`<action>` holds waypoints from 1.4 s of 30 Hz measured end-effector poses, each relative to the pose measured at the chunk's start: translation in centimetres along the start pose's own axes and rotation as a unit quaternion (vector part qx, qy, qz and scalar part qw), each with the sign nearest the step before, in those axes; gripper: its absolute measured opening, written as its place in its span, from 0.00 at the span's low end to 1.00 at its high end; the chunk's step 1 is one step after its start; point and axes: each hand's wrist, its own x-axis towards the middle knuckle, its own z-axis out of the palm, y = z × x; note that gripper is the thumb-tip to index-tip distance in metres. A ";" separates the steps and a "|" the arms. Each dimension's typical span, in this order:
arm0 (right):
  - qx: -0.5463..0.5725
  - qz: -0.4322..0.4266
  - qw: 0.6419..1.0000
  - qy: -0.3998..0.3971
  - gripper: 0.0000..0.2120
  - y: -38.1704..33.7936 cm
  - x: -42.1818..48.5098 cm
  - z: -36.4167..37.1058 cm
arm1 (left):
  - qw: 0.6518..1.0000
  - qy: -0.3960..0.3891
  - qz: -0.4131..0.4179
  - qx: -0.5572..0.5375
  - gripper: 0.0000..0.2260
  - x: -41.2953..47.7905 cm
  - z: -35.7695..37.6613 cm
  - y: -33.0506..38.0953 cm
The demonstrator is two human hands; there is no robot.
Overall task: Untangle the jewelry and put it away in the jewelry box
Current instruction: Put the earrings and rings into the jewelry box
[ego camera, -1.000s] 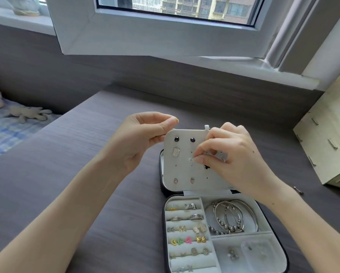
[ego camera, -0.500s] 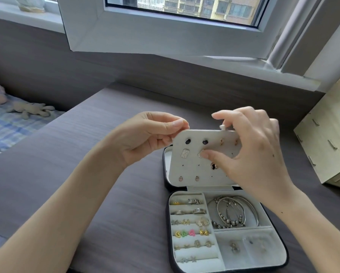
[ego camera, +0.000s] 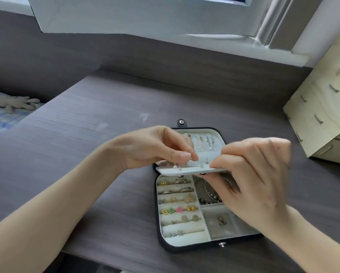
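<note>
A black jewelry box lies open on the dark wood table. Its white earring panel is folded down almost flat over the tray, back side up, with earring posts sticking out. My left hand pinches something small at the panel's back, thumb and fingertips together. My right hand grips the panel's right edge and covers the bracelet compartment. Rows of rings and earrings fill the tray's left side. Necklaces hang inside the lid.
A pale wooden drawer chest stands at the right on the table. A window frame juts out above the wall behind. Off the table's left edge lies a plush toy on a checked bed cover.
The earring panel, upright before, has been tipped forward and down until nearly flat. Both hands came down with it, and the lid's necklaces are now visible. The camera tilted downward.
</note>
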 end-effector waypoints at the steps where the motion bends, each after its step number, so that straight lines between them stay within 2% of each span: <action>1: -0.003 -0.007 1.000 0.007 0.12 0.0 -0.2 0.0 | 1.000 -0.003 0.001 -0.003 0.10 0.0 0.0 -0.1; 8: -0.008 -0.008 1.000 0.021 0.11 0.0 -0.4 0.3 | 1.000 -0.008 0.000 0.006 0.06 0.2 -0.1 -0.1; 26: -0.020 -0.003 0.999 0.031 0.11 -0.2 -0.2 0.2 | 0.998 0.016 -0.013 0.061 0.05 0.1 0.8 0.3; 34: -0.029 -0.014 0.999 0.040 0.11 -0.4 -0.6 0.2 | 0.994 -0.020 -0.041 0.096 0.06 -0.1 0.8 1.2; 42: -0.018 -0.001 0.999 0.039 0.12 -0.3 -0.4 0.3 | 0.996 0.020 -0.030 0.077 0.07 0.0 0.8 0.9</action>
